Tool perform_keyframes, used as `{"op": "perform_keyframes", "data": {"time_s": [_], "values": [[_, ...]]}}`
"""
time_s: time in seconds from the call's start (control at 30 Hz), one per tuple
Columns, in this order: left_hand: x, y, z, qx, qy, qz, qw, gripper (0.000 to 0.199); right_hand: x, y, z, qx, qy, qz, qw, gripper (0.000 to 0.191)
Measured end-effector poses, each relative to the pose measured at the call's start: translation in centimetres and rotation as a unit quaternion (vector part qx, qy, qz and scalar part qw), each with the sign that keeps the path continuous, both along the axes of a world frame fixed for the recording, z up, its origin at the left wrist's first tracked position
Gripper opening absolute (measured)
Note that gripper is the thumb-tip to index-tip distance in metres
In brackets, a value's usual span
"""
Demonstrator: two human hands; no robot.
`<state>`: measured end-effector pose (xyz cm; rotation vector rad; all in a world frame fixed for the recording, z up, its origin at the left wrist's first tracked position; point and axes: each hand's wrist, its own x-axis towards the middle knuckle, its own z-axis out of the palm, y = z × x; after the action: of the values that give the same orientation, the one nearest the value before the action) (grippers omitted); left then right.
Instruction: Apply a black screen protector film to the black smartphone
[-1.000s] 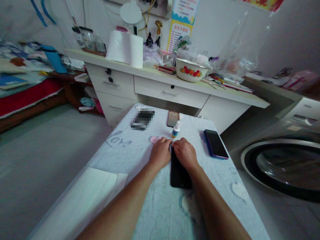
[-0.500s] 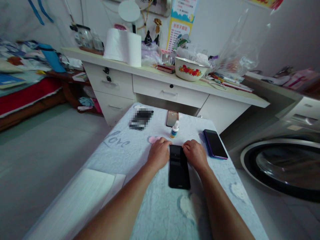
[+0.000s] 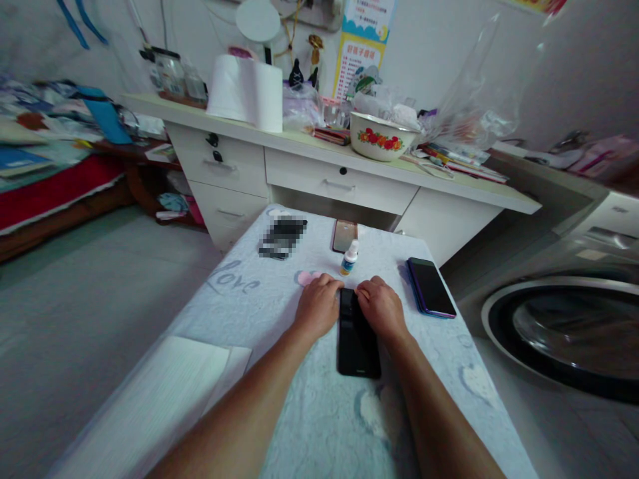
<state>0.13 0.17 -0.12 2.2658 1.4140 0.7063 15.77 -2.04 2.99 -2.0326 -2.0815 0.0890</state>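
Note:
A black smartphone (image 3: 358, 349) lies face up on the cloth-covered table, its long side pointing away from me. At its far left corner is my left hand (image 3: 318, 306), fingers bent and pressed against the phone's edge. My right hand (image 3: 382, 307) lies over the far right part of the screen with its fingers curled together; whatever may be between them is hidden. Just beyond the hands stands a small white-capped bottle (image 3: 349, 259) with a blue and orange label. Behind it lies a gold-brown phone or phone case (image 3: 345, 235).
To the right lies another phone (image 3: 430, 287), with a purple edge. A pixelated dark item (image 3: 283, 237) is at the far left, and white paper sheets (image 3: 170, 392) lie at the near left. A white desk (image 3: 339, 176) stands behind; a washing machine (image 3: 574, 332) is on the right.
My right hand has shifted left, from the phone's right edge onto the screen's far end. The left hand and the phone stay in place.

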Motion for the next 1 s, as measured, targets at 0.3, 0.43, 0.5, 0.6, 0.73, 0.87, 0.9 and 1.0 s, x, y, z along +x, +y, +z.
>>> {"op": "perform_keyframes", "data": {"time_s": [0.3, 0.43, 0.5, 0.6, 0.73, 0.87, 0.9, 1.0], "values": [[0.2, 0.1, -0.2, 0.006, 0.001, 0.013, 1.0, 0.038, -1.7, 0.2, 0.1, -0.002, -0.019, 0.041, 0.999, 0.025], [0.2, 0.1, -0.2, 0.006, -0.002, 0.012, 1.0, 0.038, -2.0, 0.3, 0.1, 0.005, -0.018, 0.057, 0.998, 0.024], [0.2, 0.1, -0.2, 0.004, -0.004, 0.013, 1.0, 0.037, -2.0, 0.3, 0.3, -0.005, -0.019, 0.065, 0.998, 0.024], [0.2, 0.0, -0.2, 0.004, -0.008, 0.011, 1.0, 0.035, -1.8, 0.2, 0.8, -0.029, -0.016, 0.095, 0.995, 0.022], [0.1, 0.1, -0.2, -0.001, -0.01, 0.012, 1.0, 0.035, -1.1, 0.2, 1.6, -0.071, 0.014, 0.15, 0.986, 0.017], [0.0, 0.1, -0.3, 0.005, -0.014, 0.004, 1.0, 0.035, -0.5, 0.2, 2.0, -0.107, 0.048, 0.192, 0.974, 0.014], [0.0, 0.2, -0.3, 0.007, -0.014, 0.003, 1.0, 0.034, -0.5, 0.2, 2.0, -0.109, 0.053, 0.198, 0.973, 0.014], [0.1, 0.2, -0.4, 0.01, -0.015, 0.004, 1.0, 0.033, -0.5, 0.2, 1.8, -0.095, 0.058, 0.193, 0.975, 0.013]]}}
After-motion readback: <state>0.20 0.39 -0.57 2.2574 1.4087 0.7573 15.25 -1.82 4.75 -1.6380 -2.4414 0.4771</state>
